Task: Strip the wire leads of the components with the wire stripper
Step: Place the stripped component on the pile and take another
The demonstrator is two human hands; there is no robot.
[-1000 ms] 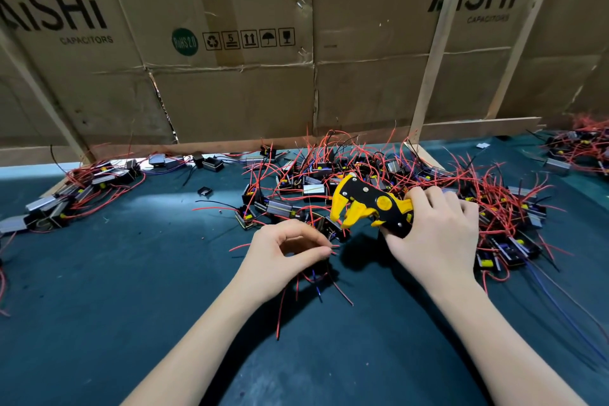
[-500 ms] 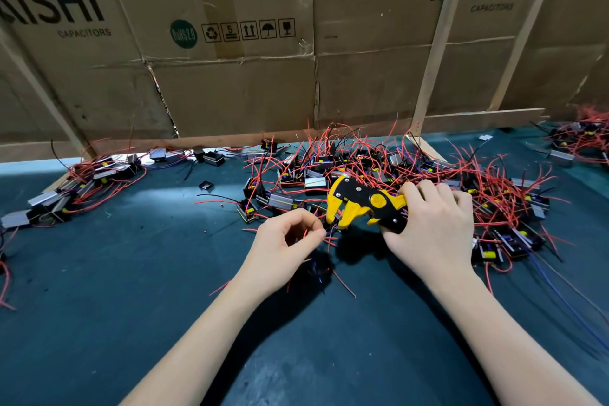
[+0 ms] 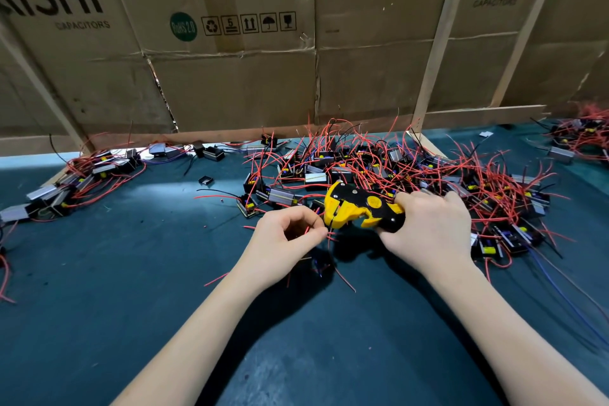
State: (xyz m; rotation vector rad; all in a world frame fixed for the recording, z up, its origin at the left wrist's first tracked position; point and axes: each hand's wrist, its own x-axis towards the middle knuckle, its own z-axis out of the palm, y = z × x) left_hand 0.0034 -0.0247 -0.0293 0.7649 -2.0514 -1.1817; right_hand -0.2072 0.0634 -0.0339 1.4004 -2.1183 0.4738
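Gripping the handles of the yellow and black wire stripper point(image 3: 359, 209), the right hand point(image 3: 428, 227) holds it just above the dark green surface point(image 3: 131, 273); the left hand point(image 3: 283, 241) pinches a thin red wire lead point(image 3: 308, 229) between thumb and fingers, right beside the tool's head; behind them lies a heap of components point(image 3: 412, 175) with red wires, against a cardboard wall point(image 3: 247, 82).
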